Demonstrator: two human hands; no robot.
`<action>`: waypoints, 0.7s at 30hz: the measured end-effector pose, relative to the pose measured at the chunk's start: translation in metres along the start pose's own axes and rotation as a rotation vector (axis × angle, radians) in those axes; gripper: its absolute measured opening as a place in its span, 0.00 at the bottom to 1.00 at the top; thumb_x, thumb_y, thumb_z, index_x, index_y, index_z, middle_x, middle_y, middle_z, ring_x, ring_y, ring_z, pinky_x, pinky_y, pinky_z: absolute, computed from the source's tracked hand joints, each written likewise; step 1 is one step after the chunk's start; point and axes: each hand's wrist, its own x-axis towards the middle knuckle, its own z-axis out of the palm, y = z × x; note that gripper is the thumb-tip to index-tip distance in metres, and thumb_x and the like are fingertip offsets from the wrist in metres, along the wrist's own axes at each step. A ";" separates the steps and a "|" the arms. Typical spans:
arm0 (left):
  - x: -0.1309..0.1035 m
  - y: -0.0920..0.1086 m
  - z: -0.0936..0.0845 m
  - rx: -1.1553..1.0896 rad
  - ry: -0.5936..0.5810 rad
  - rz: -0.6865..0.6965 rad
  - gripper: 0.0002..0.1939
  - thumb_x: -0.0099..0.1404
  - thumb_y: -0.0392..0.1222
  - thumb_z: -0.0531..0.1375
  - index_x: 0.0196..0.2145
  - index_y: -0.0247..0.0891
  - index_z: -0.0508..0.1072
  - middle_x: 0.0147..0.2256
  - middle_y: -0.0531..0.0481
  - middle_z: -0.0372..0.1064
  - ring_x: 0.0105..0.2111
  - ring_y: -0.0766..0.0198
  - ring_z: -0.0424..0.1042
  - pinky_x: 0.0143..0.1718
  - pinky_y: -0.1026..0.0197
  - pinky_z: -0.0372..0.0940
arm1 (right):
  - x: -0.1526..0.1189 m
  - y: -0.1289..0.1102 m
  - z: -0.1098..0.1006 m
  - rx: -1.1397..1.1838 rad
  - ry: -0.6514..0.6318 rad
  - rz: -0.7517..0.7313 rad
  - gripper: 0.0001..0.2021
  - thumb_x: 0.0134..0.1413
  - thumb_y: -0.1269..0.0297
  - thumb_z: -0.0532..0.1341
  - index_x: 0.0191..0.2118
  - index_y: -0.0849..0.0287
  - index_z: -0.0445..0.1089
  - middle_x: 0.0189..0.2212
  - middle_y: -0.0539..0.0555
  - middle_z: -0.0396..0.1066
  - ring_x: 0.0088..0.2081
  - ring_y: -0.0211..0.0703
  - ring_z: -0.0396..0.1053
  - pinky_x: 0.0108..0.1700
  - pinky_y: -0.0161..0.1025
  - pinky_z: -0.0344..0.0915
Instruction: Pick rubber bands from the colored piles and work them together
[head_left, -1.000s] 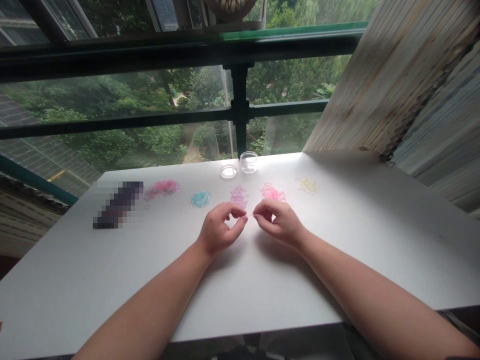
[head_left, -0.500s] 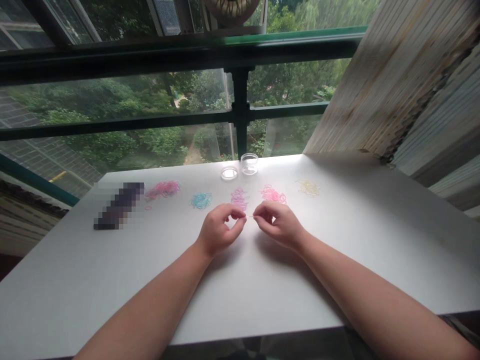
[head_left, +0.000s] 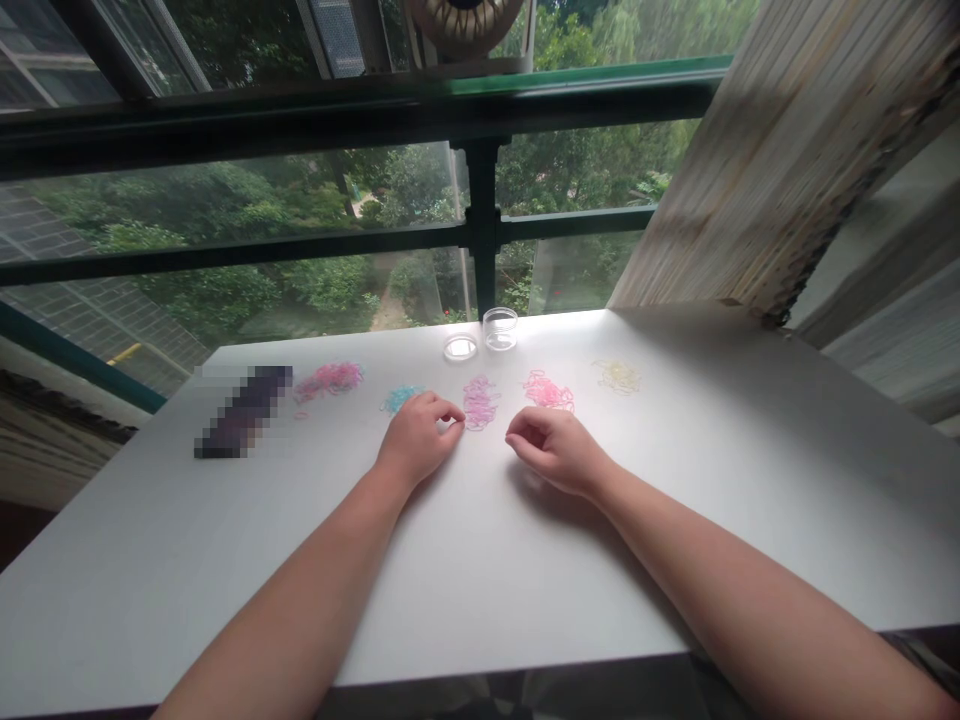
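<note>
Small loops lie in separate piles on the white table (head_left: pixel 420 590). My left hand (head_left: pixel 421 435) is pinched at the left edge of the purple pile (head_left: pixel 480 402) and partly covers the blue pile (head_left: pixel 402 399). Whatever its fingertips hold is too small to make out. Just below the pink pile (head_left: pixel 548 390), my right hand (head_left: pixel 556 448) is closed with thumb and fingertips together; its contents cannot be made out. A yellow pile (head_left: pixel 618 376) lies farther right, and a mixed pink and purple pile (head_left: pixel 331 380) is at the left.
Near the window edge stand a clear round container (head_left: pixel 500 329) and a clear lid (head_left: pixel 460 348). A dark blurred object (head_left: pixel 246 410) lies at the left. Green railings (head_left: pixel 484 220) run behind the table, with a striped curtain (head_left: pixel 705 170) at the right.
My left hand has moved left, away from my right hand, to the purple pile's edge. The thin piece between my fingertips no longer shows. My right hand has hardly moved.
</note>
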 end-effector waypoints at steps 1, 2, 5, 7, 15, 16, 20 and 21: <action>0.000 0.000 0.000 -0.002 -0.005 0.004 0.06 0.56 0.40 0.58 0.28 0.41 0.75 0.28 0.50 0.67 0.32 0.61 0.66 0.36 0.59 0.61 | 0.000 0.000 0.000 -0.004 -0.017 0.004 0.03 0.49 0.70 0.57 0.26 0.60 0.66 0.18 0.47 0.63 0.21 0.32 0.58 0.24 0.31 0.55; -0.001 0.001 0.001 -0.003 -0.009 0.005 0.06 0.56 0.40 0.58 0.28 0.41 0.76 0.28 0.50 0.67 0.32 0.61 0.66 0.36 0.59 0.61 | -0.001 -0.001 0.000 -0.011 -0.041 0.006 0.04 0.49 0.70 0.58 0.25 0.60 0.66 0.18 0.47 0.63 0.21 0.32 0.57 0.24 0.31 0.54; -0.001 0.002 0.001 0.001 -0.021 -0.009 0.06 0.57 0.40 0.58 0.29 0.41 0.76 0.29 0.50 0.67 0.32 0.61 0.66 0.36 0.58 0.61 | -0.002 -0.003 0.000 -0.040 -0.165 0.005 0.08 0.49 0.69 0.58 0.21 0.60 0.62 0.17 0.46 0.61 0.20 0.31 0.55 0.23 0.30 0.53; -0.001 0.003 0.001 0.000 -0.026 -0.021 0.06 0.57 0.40 0.58 0.29 0.41 0.76 0.29 0.50 0.67 0.32 0.61 0.66 0.36 0.58 0.61 | -0.004 -0.005 0.000 -0.075 -0.249 -0.006 0.09 0.48 0.69 0.58 0.20 0.60 0.61 0.16 0.45 0.60 0.20 0.31 0.54 0.23 0.30 0.51; -0.002 0.003 0.002 -0.011 -0.015 -0.005 0.06 0.57 0.40 0.58 0.30 0.41 0.76 0.28 0.50 0.67 0.32 0.61 0.66 0.36 0.58 0.61 | -0.004 -0.010 -0.001 -0.152 -0.318 -0.020 0.10 0.47 0.68 0.59 0.19 0.60 0.61 0.15 0.45 0.59 0.19 0.31 0.51 0.22 0.31 0.47; -0.002 0.004 0.002 -0.012 -0.015 -0.004 0.06 0.56 0.40 0.58 0.30 0.41 0.76 0.28 0.50 0.67 0.32 0.61 0.66 0.35 0.58 0.62 | -0.004 -0.010 -0.001 -0.158 -0.320 -0.018 0.11 0.47 0.68 0.59 0.18 0.60 0.60 0.15 0.45 0.58 0.19 0.30 0.51 0.22 0.32 0.46; -0.001 0.005 0.004 -0.020 -0.008 -0.013 0.06 0.56 0.40 0.59 0.30 0.41 0.76 0.28 0.50 0.67 0.32 0.60 0.67 0.36 0.58 0.62 | -0.005 -0.011 -0.002 -0.205 -0.348 -0.018 0.17 0.48 0.66 0.59 0.14 0.60 0.54 0.12 0.43 0.51 0.17 0.30 0.44 0.21 0.33 0.43; -0.001 0.005 0.005 -0.023 -0.004 -0.014 0.06 0.56 0.40 0.59 0.30 0.41 0.76 0.28 0.50 0.67 0.32 0.60 0.67 0.36 0.58 0.62 | -0.005 -0.011 -0.002 -0.218 -0.357 -0.019 0.18 0.48 0.65 0.58 0.14 0.60 0.52 0.11 0.43 0.49 0.17 0.30 0.43 0.21 0.33 0.42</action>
